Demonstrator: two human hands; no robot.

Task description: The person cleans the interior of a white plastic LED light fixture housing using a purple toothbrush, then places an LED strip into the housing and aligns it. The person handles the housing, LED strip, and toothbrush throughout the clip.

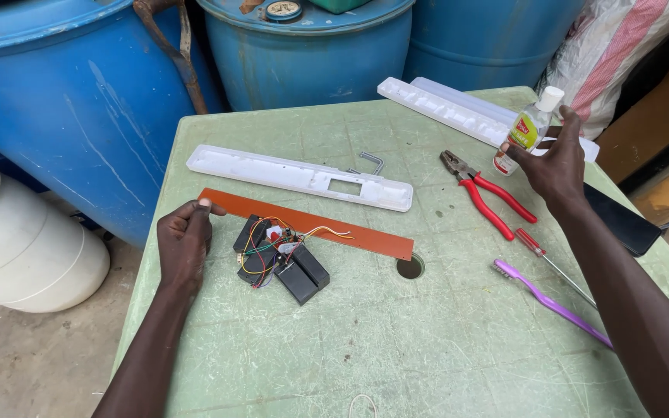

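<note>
My left hand (184,241) rests on the green table (396,348), its fingertips on the left end of a long orange-brown strip (350,232). Just right of that hand lie black battery blocks with coloured wires (280,259). My right hand (555,159) reaches to the far right and grips a small clear bottle (526,133) with a white cap, tilted above the table. A long white plastic housing (296,176) lies beyond the strip.
Red-handled pliers (483,192), a red screwdriver (551,263) and a purple toothbrush (549,300) lie at the right. A second white cover (443,106) sits at the back right, a black flat object (621,220) at the right edge. Blue barrels (56,108) stand behind.
</note>
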